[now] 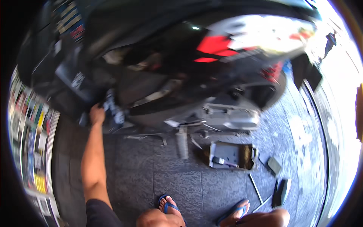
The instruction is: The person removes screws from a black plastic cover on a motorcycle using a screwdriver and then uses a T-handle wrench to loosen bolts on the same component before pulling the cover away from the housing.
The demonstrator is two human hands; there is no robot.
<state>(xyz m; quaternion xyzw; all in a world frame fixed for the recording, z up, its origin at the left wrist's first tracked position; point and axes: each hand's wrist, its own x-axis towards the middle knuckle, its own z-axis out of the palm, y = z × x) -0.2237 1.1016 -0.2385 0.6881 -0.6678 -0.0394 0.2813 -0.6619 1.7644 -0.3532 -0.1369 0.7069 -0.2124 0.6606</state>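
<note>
1. Far left, along the rim of my view: a rack of colourful packets, set in rows and bent by the lens.
2. Left hand: my bare forearm rises from the lower edge, and the hand is closed around a dark crumpled rag, which it presses against the underside of the scooter's front section. The fingers are mostly hidden behind the rag.
3. Scooter: a dark-bodied machine filling the upper half of the view, with black panels at left and a red patch toward the upper right. Much of the bodywork is blurred.
4. Engine casing: grey metal, low on the scooter, right of centre, above the floor.
5. Stand leg: a grey upright tube under the scooter, resting on the floor.
6. Tray: a shallow rectangular pan on the floor just below the engine casing, with a small tool lying in it.
7. Feet in blue flip-flops: both at the lower edge, on the dark tiled floor.
8. Loose items: a small dark flat block, thin rods and a dark slab on the floor right of the tray.
9. Right hand: I cannot find it anywhere in the view, so I cannot report its grip.
</note>
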